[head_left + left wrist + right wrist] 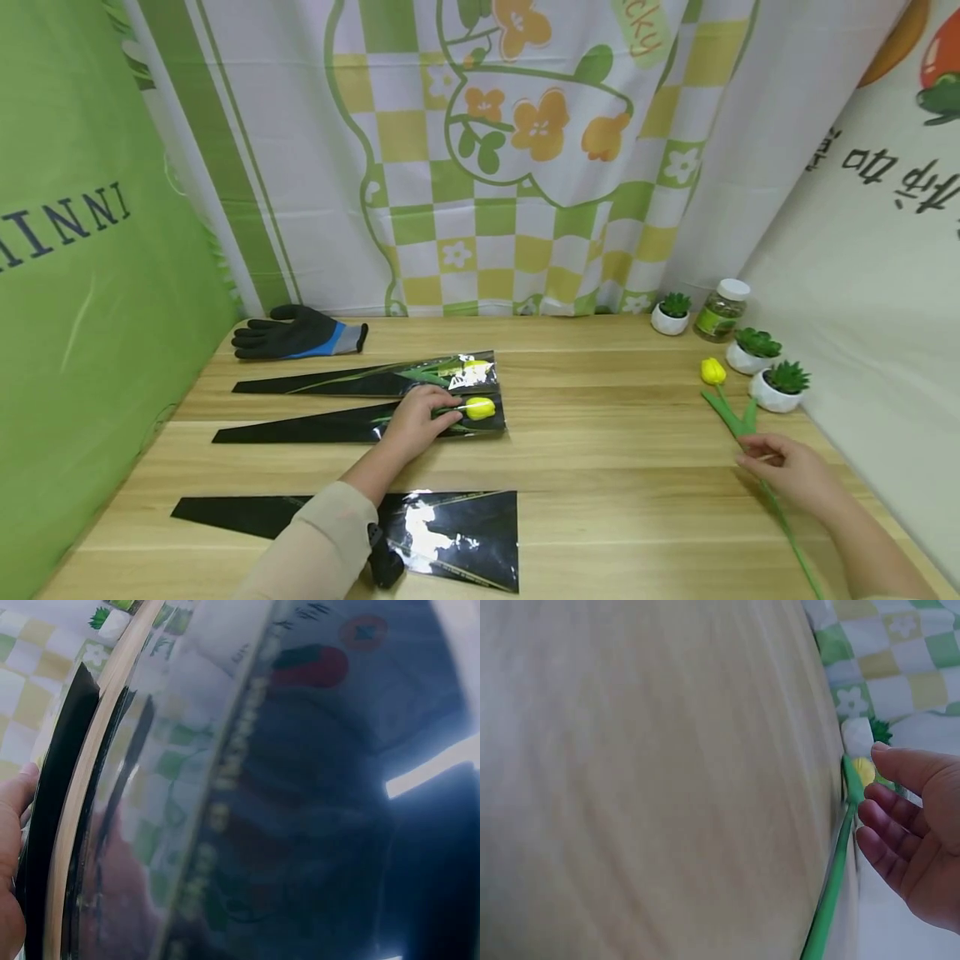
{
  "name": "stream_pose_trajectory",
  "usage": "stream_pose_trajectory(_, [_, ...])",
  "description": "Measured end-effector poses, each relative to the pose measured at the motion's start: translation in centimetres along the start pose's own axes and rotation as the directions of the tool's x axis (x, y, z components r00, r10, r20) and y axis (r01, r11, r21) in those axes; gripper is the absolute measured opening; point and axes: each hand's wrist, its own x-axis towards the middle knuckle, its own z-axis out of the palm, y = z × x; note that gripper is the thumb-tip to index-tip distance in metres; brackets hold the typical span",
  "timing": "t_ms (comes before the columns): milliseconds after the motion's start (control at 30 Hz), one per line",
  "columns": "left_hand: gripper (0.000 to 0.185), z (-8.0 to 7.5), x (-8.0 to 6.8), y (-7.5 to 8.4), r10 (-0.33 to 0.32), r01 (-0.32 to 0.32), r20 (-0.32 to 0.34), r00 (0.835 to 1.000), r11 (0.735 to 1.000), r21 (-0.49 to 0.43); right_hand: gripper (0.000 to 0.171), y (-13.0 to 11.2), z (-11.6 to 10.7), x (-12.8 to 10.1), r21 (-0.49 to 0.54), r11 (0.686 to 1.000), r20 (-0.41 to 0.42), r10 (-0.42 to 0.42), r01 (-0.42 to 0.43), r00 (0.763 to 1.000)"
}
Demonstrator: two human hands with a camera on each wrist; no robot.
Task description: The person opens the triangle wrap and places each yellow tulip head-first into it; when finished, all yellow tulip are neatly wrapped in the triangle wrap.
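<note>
My left hand (422,419) lies on the middle black glossy sleeve (300,429), fingers curled round the green stem of a yellow tulip (479,407) at the sleeve's wide mouth. In the left wrist view only the edge of that hand (11,847) shows, beside the shiny sleeve (300,825). My right hand (776,467) hovers with relaxed fingers at the long stem of a second yellow tulip (712,371) lying on the table's right side. The right wrist view has those fingers (896,825) just beside the stem (832,885), not closed on it.
Another black sleeve (360,381) holding a flower lies behind the middle one, and a third (465,533) lies nearest me. A black and blue glove (300,333) sits at the back left. Small potted plants (782,385) and a jar (722,310) line the back right.
</note>
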Motion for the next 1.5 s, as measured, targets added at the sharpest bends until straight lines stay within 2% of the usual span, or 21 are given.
stream_pose_trajectory(100, [0.026,-0.1,-0.1,0.0,-0.002,0.002,-0.002,1.000,1.000,0.005,0.050,1.0,-0.1,-0.3,-0.016,0.999,0.035,0.044,-0.043,0.998])
stream_pose_trajectory(267, [0.027,-0.1,-0.1,0.1,0.006,-0.006,-0.001,1.000,1.000,0.022,0.058,2.1,-0.2,-0.5,-0.052,0.996,0.050,0.079,-0.076,0.996])
stream_pose_trajectory(433, [0.029,-0.1,-0.1,0.3,0.021,-0.021,-0.008,1.000,0.999,0.043,0.051,2.7,-0.2,-0.6,-0.076,0.993,0.041,0.089,-0.086,0.995])
stream_pose_trajectory(633, [0.028,-0.3,-0.3,0.4,0.061,-0.059,-0.034,0.998,0.996,0.066,0.045,2.5,-0.1,-0.6,-0.091,0.991,0.071,0.102,-0.095,0.992])
stream_pose_trajectory(800, [0.027,-0.7,-0.7,0.7,0.067,-0.065,-0.043,0.997,0.996,0.058,0.048,2.4,0.0,-0.6,-0.033,0.991,0.099,0.132,-0.129,0.986])
stream_pose_trajectory(1033, [0.027,-1.2,-2.1,1.8,0.082,-0.082,-0.042,0.996,0.997,0.002,0.046,2.4,0.1,-0.3,0.036,0.979,0.144,0.194,-0.201,0.970])
stream_pose_trajectory(1333, [0.022,-0.6,-4.4,3.2,0.137,-0.140,-0.052,0.989,0.988,-0.065,0.045,1.1,0.2,-0.2,0.022,0.980,0.126,0.191,-0.195,0.973])
stream_pose_trajectory(1500, [0.022,-0.1,-5.9,4.0,0.166,-0.168,-0.029,0.986,0.982,-0.090,0.048,-0.4,0.4,0.1,0.060,0.977,0.133,0.194,-0.203,0.972])
